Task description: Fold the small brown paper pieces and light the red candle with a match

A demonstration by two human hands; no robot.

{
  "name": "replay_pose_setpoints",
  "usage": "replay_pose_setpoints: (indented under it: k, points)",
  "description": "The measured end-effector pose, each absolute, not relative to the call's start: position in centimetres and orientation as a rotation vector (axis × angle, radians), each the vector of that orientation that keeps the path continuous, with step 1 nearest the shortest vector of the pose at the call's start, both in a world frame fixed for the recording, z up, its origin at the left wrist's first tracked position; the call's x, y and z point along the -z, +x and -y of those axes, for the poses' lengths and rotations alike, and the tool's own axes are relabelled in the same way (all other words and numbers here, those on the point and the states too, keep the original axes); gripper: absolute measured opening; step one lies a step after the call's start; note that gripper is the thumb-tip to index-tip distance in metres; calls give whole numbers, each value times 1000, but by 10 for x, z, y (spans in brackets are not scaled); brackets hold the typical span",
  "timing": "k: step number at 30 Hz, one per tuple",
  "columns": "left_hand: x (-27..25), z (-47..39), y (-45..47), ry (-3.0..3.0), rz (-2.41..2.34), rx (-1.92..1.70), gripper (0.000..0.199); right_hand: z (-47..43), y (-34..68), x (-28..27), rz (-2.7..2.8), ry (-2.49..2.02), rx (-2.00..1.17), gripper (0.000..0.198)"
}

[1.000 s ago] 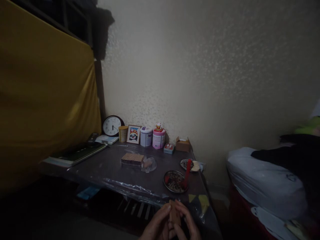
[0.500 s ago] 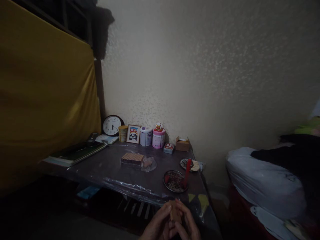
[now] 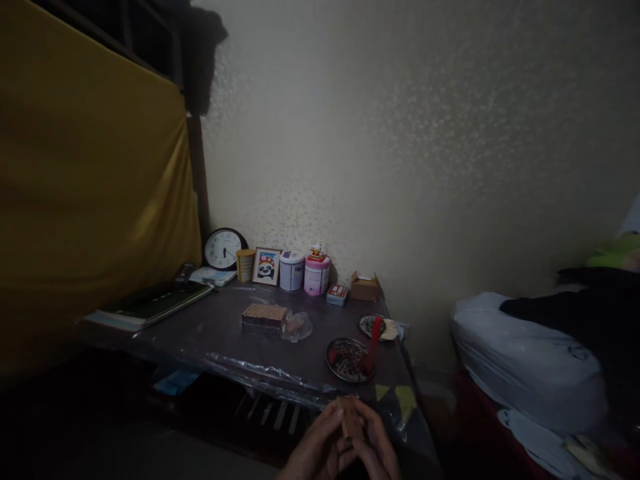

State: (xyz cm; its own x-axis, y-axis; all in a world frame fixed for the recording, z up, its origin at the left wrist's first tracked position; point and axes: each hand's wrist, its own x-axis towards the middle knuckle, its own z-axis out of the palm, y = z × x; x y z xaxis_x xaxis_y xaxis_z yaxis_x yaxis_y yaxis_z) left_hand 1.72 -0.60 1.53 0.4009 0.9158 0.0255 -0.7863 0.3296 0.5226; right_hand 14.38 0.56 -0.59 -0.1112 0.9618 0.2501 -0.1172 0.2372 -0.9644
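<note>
Low in the head view, at the table's near edge, a small brown cardboard box (image 3: 350, 421) is held between my two hands. My left hand (image 3: 317, 443) closes on its left side with thumb and fingers. From the other side my right hand (image 3: 377, 443) grips it, fingertips at its top and thumb near its lower end. Just beyond the hands lies a round metal plate (image 3: 329, 368) of small dark and pale bits, with a red spoon (image 3: 374, 337) in it. A row of similar thin brown boxes (image 3: 264, 316) sits farther back, beside a clear plastic bag (image 3: 297, 327).
A second plate (image 3: 367, 328) with pale sticks is at the right edge of the table (image 3: 225, 337). Along the wall stand a clock (image 3: 225, 249), a picture frame (image 3: 267, 267), two tins (image 3: 317, 277) and an opened carton (image 3: 364, 287). Books (image 3: 155, 307) lie left.
Almost nothing differs. The box has tilted slightly within my fingers, both hands still around it. The view has shifted very slightly.
</note>
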Motion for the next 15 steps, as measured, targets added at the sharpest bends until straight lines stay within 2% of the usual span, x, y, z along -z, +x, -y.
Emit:
replay_pose_setpoints:
  k: [8,12,15]
  points:
    - [-12,3,19,495,-328,-1135,18,-2,145,-4,1316,-944,-1198,52]
    - [-12,2,17,510,-291,-1140,20,-9,155,-6,1342,-819,-1341,57]
    - [-13,2,15,498,-264,-1136,24,-14,164,-8,1312,-790,-1429,53]
